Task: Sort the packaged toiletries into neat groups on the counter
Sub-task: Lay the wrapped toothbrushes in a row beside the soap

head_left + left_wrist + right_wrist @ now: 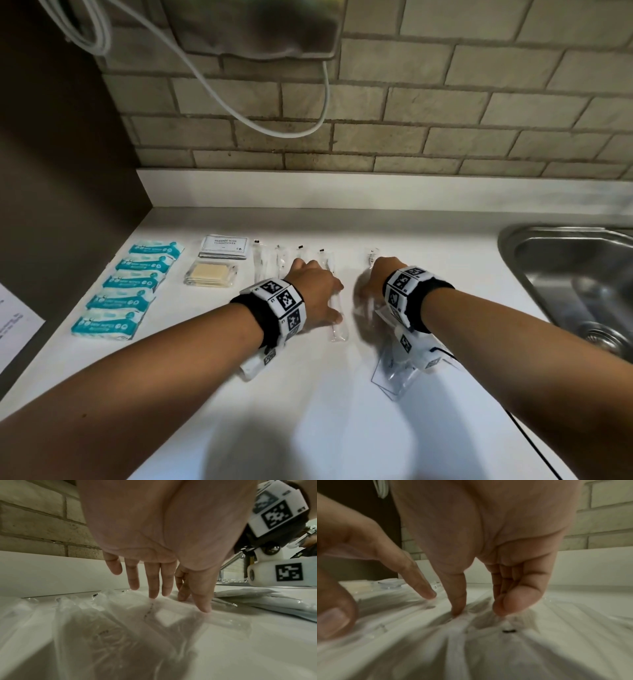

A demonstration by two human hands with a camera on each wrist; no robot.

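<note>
Five teal wipe packets lie in a column at the counter's left. Beside them sit grey shampoo sachets and a clear pack of yellow soap. A row of clear-wrapped slim items runs to the right. My left hand rests flat on this row, its straight fingers touching the wrappers and its thumb by one long clear packet. My right hand presses its fingertips on more clear packets. A larger clear bag lies under the right wrist.
A steel sink is set into the counter at the right, its tap behind. A brick wall with a hanging white cable backs the counter. A dark cabinet side and a paper sheet bound the left.
</note>
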